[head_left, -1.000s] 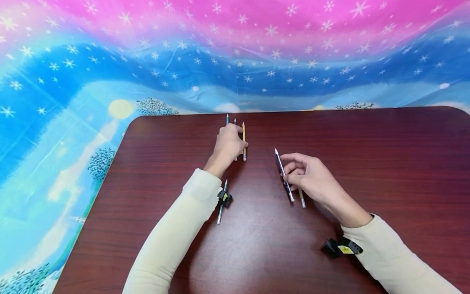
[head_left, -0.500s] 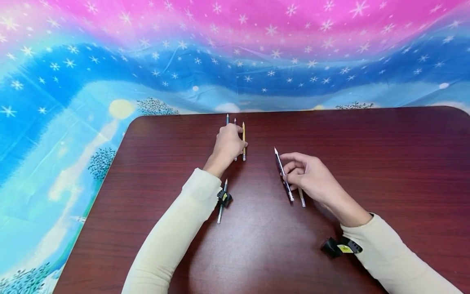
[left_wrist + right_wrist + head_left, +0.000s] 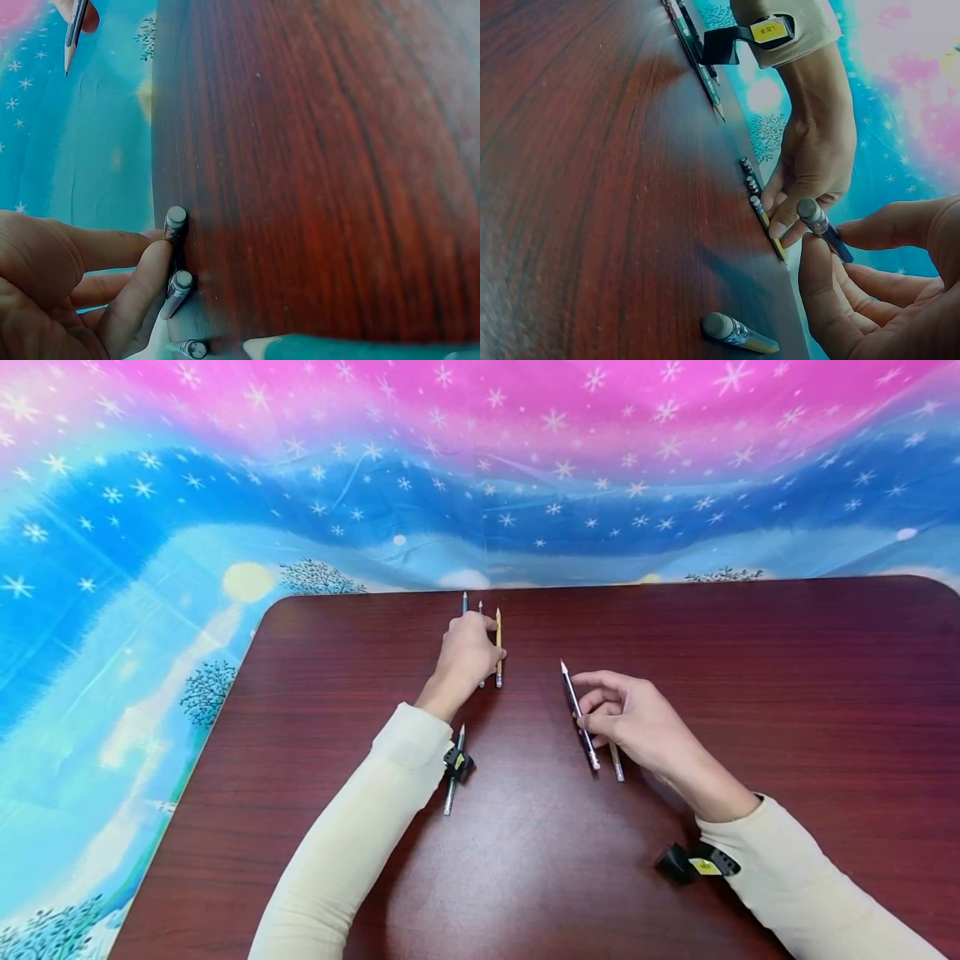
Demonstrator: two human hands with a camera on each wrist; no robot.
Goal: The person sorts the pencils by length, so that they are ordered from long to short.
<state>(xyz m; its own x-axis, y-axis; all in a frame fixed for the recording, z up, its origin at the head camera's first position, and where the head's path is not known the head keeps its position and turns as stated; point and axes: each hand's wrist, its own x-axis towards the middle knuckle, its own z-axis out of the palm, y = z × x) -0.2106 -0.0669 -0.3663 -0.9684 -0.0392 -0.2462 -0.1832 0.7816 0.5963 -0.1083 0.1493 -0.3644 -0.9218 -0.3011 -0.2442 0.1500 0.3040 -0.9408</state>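
Toward the far edge of the table, my left hand (image 3: pixel 467 656) pinches a yellow pencil (image 3: pixel 498 643) between thumb and finger; the pencil lies with its tip pointing away. A blue-green pencil (image 3: pixel 465 602) and a third pencil (image 3: pixel 481 607) lie beside it, largely covered by that hand. My right hand (image 3: pixel 633 718) holds a dark pencil (image 3: pixel 589 750) tilted, eraser end toward me, and its metal band and grey eraser (image 3: pixel 808 210) show in the right wrist view. Beneath the right hand another pencil (image 3: pixel 617 767) lies on the table, its eraser end showing.
A green pencil (image 3: pixel 322 348) lies under my left forearm, and in the right wrist view a darker pencil (image 3: pixel 690 26) shows beside it. The brown wooden table (image 3: pixel 750 693) ends at a patterned backdrop cloth (image 3: pixel 555 477). Each wrist carries a black camera.
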